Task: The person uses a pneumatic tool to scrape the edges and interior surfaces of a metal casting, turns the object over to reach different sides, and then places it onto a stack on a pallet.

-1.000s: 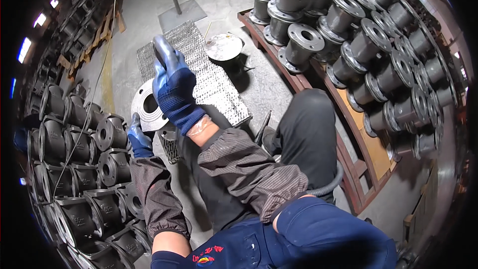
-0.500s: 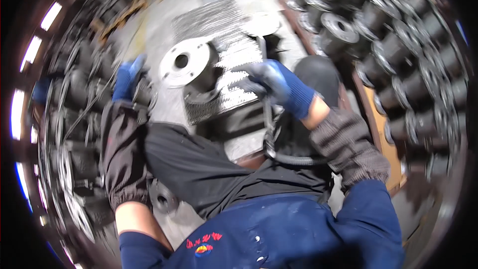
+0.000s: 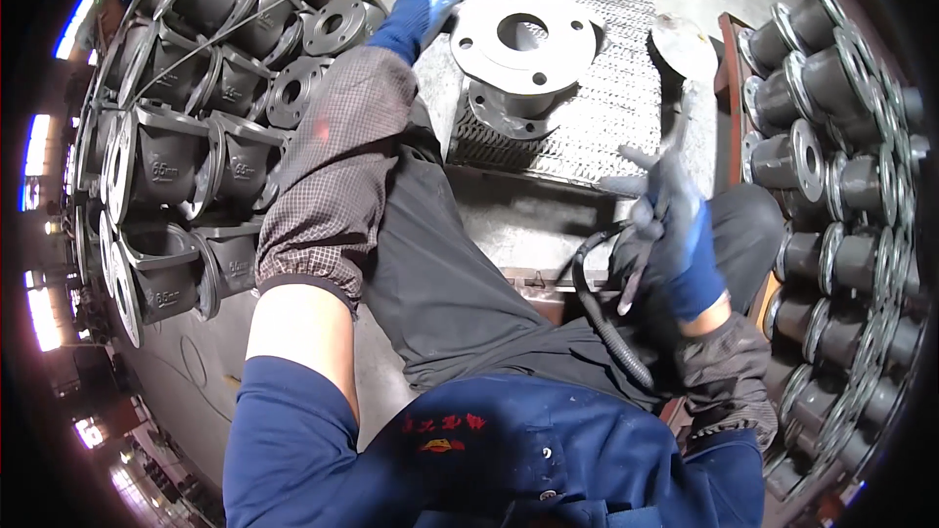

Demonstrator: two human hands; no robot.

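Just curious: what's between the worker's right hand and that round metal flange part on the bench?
In the head view, only bare perforated metal plate lies between the right hand and the flange part.

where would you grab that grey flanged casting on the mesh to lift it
Probably by the rim of its round top flange, coming from above: the casting stands upright on the mesh plate, the wide flat flange overhangs the narrower neck, and the gloved left hand already rests at its left edge.

Stacked valve bodies [image 3: 186, 176] flank the open grating [image 3: 616, 88].
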